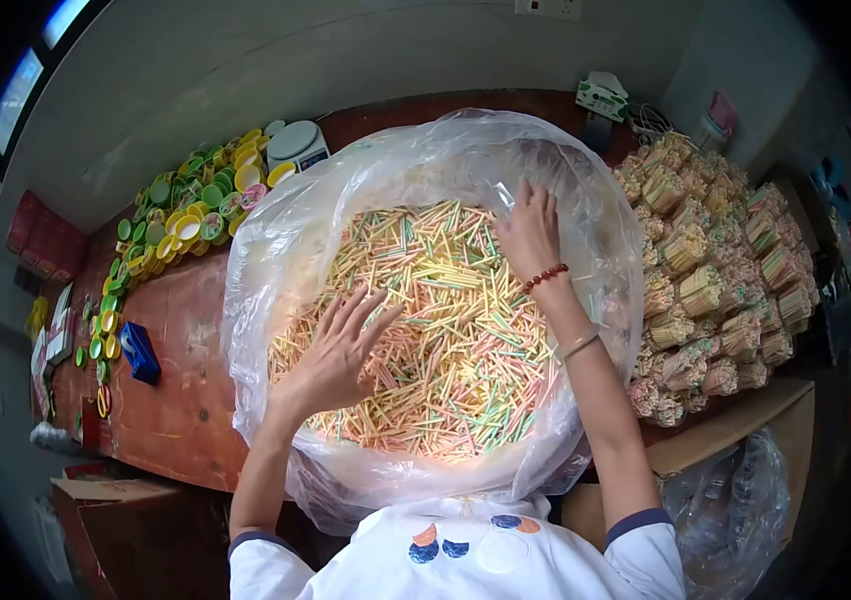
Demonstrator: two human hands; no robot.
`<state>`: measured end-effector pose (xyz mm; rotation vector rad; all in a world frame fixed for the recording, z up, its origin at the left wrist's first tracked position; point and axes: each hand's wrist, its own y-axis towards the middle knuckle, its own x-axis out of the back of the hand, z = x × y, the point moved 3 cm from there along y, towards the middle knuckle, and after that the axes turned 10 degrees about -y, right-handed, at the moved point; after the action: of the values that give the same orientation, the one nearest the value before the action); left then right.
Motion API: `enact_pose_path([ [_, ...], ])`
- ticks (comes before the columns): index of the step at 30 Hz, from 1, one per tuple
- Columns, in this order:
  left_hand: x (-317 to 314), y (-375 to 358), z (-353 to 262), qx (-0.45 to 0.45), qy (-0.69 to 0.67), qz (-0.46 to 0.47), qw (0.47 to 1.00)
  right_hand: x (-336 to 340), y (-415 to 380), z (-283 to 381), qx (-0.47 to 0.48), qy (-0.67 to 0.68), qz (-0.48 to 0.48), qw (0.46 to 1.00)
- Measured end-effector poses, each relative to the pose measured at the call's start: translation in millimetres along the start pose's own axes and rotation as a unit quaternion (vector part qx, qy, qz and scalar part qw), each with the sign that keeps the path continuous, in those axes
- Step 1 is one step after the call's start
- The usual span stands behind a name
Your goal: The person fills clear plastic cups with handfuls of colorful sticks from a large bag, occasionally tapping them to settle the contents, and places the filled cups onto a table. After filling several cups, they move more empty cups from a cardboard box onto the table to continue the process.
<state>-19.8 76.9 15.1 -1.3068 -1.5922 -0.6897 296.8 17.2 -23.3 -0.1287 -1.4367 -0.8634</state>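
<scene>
A large clear plastic bag (255, 270) lies wide open in front of me, filled with short pastel sticks (455, 330) in yellow, pink and green. Over the left part of the sticks, my left hand (340, 350) has its fingers spread and holds nothing. My right hand (530, 235), with a red bead bracelet and a pale bangle on that arm, is at the far right of the pile by the bag's inner side. Its fingers are bent near a small shiny clear piece (504, 194); whether they grip it is unclear.
Bundled sticks (705, 280) are heaped at the right. Yellow and green lids (185, 225), a white scale (297, 145) and a blue holder (139, 352) stand on the red table (175, 400) at the left. Cardboard boxes (145, 530) are below.
</scene>
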Motion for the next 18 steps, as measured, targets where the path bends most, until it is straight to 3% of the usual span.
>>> enact_pose_path([
  [3,-17.2,0.1,20.5,-0.010,0.054,-0.021,0.998,19.4,-22.2,-24.9,0.003,0.123,-0.012,0.992],
  [5,-14.1,20.5,28.1,-0.015,0.094,-0.015,0.995,50.1,-44.0,-24.4,-0.071,0.227,-0.006,0.971],
  [6,-19.0,35.4,35.6,-0.060,0.132,-0.020,0.989,57.4,-59.0,-25.2,-0.105,0.270,-0.007,0.957],
  [7,-20.6,48.1,38.9,-0.106,0.168,-0.027,0.980,53.5,-76.3,-28.9,-0.120,0.344,0.007,0.931],
  [8,-15.8,56.6,36.8,-0.142,0.098,-0.020,0.985,52.6,-91.3,-24.7,-0.136,0.467,0.022,0.874],
  [10,-23.0,62.1,36.4,-0.194,0.107,0.007,0.975,55.2,-118.6,-6.3,-0.149,0.655,0.040,0.740],
  [11,-33.0,62.6,40.5,-0.262,0.089,-0.055,0.960,50.1,-131.4,-1.8,-0.147,0.661,0.049,0.734],
  [13,-37.8,57.0,46.3,-0.287,0.039,-0.056,0.956,46.9,-150.2,15.2,-0.151,0.699,0.062,0.696],
  [16,-36.6,46.0,43.6,-0.193,-0.042,-0.105,0.975,41.5,-172.2,29.9,-0.126,0.624,0.099,0.765],
  [17,-36.7,38.8,36.9,-0.124,-0.147,-0.147,0.970,40.9,-177.9,34.1,-0.118,0.614,0.110,0.772],
  [18,-44.4,36.4,32.7,-0.124,-0.148,-0.146,0.970,42.4,-180.9,38.6,-0.110,0.605,0.121,0.779],
])
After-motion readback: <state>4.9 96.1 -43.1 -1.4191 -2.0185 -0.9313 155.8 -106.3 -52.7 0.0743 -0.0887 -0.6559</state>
